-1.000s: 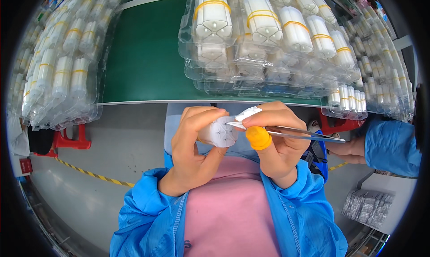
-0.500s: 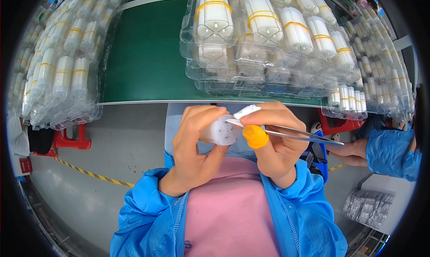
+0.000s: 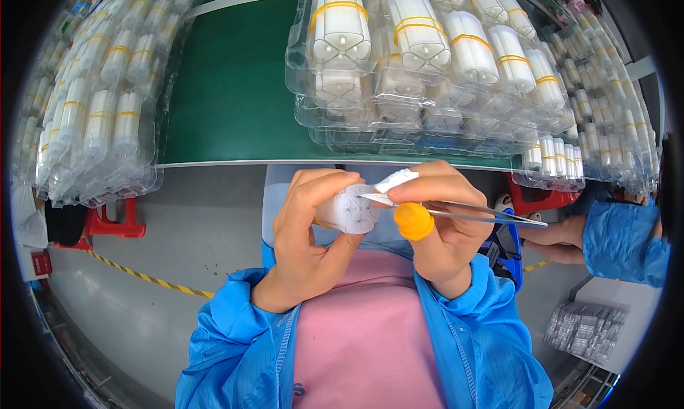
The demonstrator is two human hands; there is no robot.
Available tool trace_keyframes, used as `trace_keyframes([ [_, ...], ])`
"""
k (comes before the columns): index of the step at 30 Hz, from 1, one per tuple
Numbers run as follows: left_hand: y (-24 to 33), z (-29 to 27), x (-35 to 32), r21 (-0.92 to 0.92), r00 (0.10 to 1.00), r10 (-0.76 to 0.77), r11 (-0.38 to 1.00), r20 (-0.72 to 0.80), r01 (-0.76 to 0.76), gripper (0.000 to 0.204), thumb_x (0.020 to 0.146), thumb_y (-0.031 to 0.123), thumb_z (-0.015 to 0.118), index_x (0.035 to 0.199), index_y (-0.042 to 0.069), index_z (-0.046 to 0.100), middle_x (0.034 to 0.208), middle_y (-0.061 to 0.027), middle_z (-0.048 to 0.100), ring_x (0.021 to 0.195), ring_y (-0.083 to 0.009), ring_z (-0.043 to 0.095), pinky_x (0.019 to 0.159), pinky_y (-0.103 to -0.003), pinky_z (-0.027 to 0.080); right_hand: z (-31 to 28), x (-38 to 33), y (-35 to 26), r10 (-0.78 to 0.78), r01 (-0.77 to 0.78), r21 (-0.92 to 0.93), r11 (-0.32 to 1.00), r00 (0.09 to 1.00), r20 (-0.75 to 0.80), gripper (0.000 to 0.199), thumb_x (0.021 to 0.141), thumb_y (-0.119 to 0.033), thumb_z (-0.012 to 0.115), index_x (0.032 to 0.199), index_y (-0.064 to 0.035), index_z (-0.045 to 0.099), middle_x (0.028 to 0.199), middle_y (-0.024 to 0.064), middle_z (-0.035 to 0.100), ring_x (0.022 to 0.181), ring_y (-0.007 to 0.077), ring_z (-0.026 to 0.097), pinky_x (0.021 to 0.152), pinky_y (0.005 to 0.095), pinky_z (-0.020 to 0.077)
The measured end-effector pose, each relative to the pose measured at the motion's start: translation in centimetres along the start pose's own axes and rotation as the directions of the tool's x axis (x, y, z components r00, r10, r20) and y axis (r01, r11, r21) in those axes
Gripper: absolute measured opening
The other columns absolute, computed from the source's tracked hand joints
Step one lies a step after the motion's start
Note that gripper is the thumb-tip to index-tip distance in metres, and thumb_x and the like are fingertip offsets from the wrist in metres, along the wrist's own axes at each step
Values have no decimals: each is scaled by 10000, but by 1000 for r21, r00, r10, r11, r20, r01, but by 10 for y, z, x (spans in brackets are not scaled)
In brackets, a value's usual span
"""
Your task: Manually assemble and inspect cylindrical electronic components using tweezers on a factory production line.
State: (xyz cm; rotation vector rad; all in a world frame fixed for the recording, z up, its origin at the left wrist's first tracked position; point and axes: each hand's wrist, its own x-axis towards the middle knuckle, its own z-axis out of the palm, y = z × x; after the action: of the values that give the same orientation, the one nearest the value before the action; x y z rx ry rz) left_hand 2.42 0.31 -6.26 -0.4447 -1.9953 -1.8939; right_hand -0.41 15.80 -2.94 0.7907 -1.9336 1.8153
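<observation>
The left hand [image 3: 306, 231] is wrapped around a small white plastic cylinder [image 3: 348, 209], held close to the chest. The right hand [image 3: 445, 220] pinches metal tweezers [image 3: 456, 211], and their tip touches the end of the cylinder. An orange finger cot [image 3: 413, 221] covers the thumb. Beyond both hands, clear trays [image 3: 427, 88] of white cylinders sit on the green worktop [image 3: 228, 95].

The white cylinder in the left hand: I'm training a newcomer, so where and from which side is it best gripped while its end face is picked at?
Grip the white cylinder round its curved side wall from the left, as the left hand does. That leaves the end face bare for the tweezers in the right hand.
</observation>
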Motion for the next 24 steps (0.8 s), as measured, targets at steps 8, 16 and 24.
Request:
trace_keyframes([
  [8,1,-1,1,30,1000,8,1000,1,-8,477,661,-69,698,1108,-4,544,1014,-164,581,901,-286,564,758,-330,454,1,2,1,-8,9,-32,999,1000,23,171,741,-30,698,907,1,674,833,127,666,744,205,638,646,262,497],
  [16,2,-2,2,-10,999,40,999,7,-40,468,667,-56,700,1106,-1,546,997,-156,596,895,-287,567,759,-335,455,0,0,0,-70,70,-10,998,998,-5,182,725,-16,702,903,10,673,846,126,671,748,211,636,654,271,498],
  [24,3,-2,1,-15,1000,29,999,2,-29,466,669,-54,700,1105,-2,545,995,-160,595,898,-282,568,753,-328,457,0,-1,-1,-60,59,-25,998,998,-13,173,726,-24,708,892,8,673,841,129,670,753,211,637,657,274,500],
])
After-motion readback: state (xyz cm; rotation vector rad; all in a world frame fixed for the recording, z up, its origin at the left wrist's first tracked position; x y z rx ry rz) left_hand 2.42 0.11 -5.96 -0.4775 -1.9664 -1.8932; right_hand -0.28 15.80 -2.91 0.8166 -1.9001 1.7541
